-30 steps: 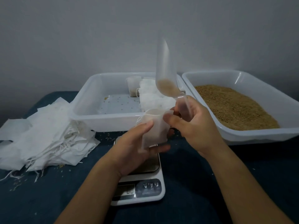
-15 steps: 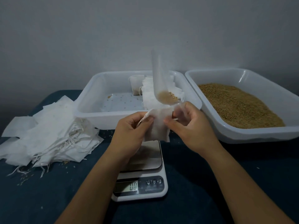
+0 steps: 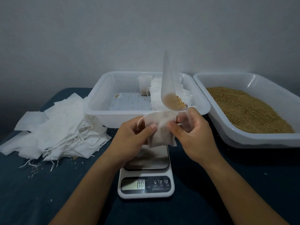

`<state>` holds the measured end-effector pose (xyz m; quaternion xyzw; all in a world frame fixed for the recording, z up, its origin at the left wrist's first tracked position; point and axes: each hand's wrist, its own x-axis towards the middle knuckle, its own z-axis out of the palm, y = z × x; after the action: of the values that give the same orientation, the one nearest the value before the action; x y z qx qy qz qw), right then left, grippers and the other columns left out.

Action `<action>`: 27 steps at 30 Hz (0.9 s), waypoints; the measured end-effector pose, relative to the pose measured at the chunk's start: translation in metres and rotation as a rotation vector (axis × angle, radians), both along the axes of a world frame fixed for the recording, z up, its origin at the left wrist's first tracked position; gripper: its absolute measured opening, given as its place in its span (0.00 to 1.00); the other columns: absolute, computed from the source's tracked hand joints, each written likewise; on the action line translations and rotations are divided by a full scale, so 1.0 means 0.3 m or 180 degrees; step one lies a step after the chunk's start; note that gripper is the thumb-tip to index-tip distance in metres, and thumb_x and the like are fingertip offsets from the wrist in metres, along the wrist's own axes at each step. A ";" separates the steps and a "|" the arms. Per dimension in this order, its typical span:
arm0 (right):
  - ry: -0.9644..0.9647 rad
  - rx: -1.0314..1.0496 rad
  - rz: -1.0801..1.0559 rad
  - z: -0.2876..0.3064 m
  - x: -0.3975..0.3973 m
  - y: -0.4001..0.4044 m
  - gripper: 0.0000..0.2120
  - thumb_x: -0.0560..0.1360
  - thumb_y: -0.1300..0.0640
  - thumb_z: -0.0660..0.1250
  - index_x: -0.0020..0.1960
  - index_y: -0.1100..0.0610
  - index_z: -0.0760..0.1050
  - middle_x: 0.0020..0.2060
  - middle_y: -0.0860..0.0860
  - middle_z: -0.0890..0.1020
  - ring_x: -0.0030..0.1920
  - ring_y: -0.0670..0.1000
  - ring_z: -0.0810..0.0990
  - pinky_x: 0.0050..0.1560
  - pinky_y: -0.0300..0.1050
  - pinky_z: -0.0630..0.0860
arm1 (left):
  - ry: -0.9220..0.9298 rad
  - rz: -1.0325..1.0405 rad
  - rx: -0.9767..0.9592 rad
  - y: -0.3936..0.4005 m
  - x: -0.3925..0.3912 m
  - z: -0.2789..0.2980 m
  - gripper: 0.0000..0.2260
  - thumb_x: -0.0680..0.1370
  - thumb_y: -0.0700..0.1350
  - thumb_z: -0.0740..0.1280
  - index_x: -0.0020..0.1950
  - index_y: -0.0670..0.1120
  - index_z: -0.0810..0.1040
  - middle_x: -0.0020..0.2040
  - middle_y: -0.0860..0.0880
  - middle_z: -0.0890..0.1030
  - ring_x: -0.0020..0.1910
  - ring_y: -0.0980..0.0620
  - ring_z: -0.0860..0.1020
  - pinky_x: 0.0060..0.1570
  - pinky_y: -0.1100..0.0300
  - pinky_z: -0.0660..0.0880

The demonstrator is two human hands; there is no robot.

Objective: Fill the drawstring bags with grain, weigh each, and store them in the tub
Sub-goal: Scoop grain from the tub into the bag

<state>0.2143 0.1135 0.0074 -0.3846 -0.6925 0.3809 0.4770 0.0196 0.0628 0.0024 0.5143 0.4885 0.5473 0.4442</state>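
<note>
Bag (image 3: 162, 129) pinched between both hands, seemingly.

A plain home packing corner: bare grey wall (image 3: 97, 38), dark blue cloth-covered table (image 3: 32, 200), white digital kitchen scale (image 3: 146, 185).

Below and between the two hands, the scale (image 3: 146, 184) shows 0.0 on its display (image 3: 133, 184). The small marks by its buttons are too blurred to read.
</note>
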 end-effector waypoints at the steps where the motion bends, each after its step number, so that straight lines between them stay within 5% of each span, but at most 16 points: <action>1: 0.0000 0.0004 -0.0003 0.001 0.000 -0.002 0.09 0.78 0.55 0.76 0.47 0.46 0.76 0.46 0.45 0.85 0.49 0.47 0.85 0.52 0.55 0.84 | -0.0028 0.0084 -0.0001 0.001 -0.001 -0.002 0.08 0.82 0.40 0.69 0.59 0.45 0.85 0.52 0.44 0.88 0.54 0.44 0.86 0.52 0.54 0.84; 7: 0.0063 0.0057 -0.0069 0.003 0.005 0.003 0.08 0.78 0.51 0.76 0.51 0.48 0.77 0.48 0.47 0.86 0.51 0.48 0.86 0.52 0.53 0.85 | -0.0114 -0.0483 -0.0086 -0.005 0.007 0.000 0.15 0.79 0.43 0.75 0.66 0.50 0.80 0.58 0.47 0.86 0.58 0.47 0.85 0.53 0.53 0.84; 12: -0.0066 0.0081 -0.0220 0.018 0.025 0.028 0.09 0.76 0.42 0.74 0.49 0.44 0.76 0.47 0.46 0.85 0.50 0.46 0.86 0.49 0.48 0.84 | 0.0194 -0.0217 -0.0030 0.003 0.038 -0.010 0.12 0.77 0.42 0.78 0.59 0.50 0.84 0.51 0.47 0.87 0.49 0.46 0.86 0.46 0.58 0.82; 17: 0.0100 -0.0088 -0.0527 0.056 0.081 0.061 0.09 0.77 0.46 0.75 0.49 0.46 0.76 0.48 0.44 0.86 0.43 0.46 0.88 0.41 0.46 0.78 | 0.0206 0.0054 -0.0027 0.003 0.019 -0.015 0.10 0.76 0.41 0.78 0.55 0.51 0.85 0.46 0.47 0.88 0.41 0.51 0.85 0.43 0.62 0.81; 20: -0.0653 0.0173 -0.1218 0.101 0.176 0.102 0.12 0.75 0.37 0.72 0.52 0.41 0.74 0.47 0.40 0.83 0.40 0.42 0.85 0.39 0.43 0.77 | 0.0252 0.0105 -0.0033 0.000 0.009 -0.013 0.09 0.75 0.41 0.79 0.52 0.53 0.85 0.45 0.47 0.88 0.39 0.53 0.84 0.42 0.63 0.81; 23: -0.1306 0.0196 -0.1869 0.140 0.306 0.167 0.22 0.76 0.37 0.72 0.65 0.45 0.73 0.47 0.40 0.77 0.41 0.43 0.77 0.43 0.45 0.72 | 0.0324 0.0073 -0.0060 0.001 0.010 -0.014 0.10 0.73 0.47 0.80 0.51 0.58 0.85 0.45 0.47 0.87 0.40 0.52 0.84 0.46 0.58 0.83; 27: -0.2684 -0.0333 -0.2060 0.148 0.452 0.255 0.22 0.80 0.45 0.70 0.69 0.55 0.75 0.56 0.56 0.82 0.50 0.58 0.77 0.51 0.53 0.69 | 0.0312 0.0124 -0.0050 0.002 0.005 -0.016 0.11 0.71 0.52 0.78 0.53 0.60 0.84 0.47 0.50 0.88 0.42 0.52 0.86 0.44 0.60 0.83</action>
<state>0.3499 0.1901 0.0517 -0.7214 -0.6502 0.0608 0.2306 0.0211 0.0633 -0.0023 0.5273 0.5239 0.5262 0.4130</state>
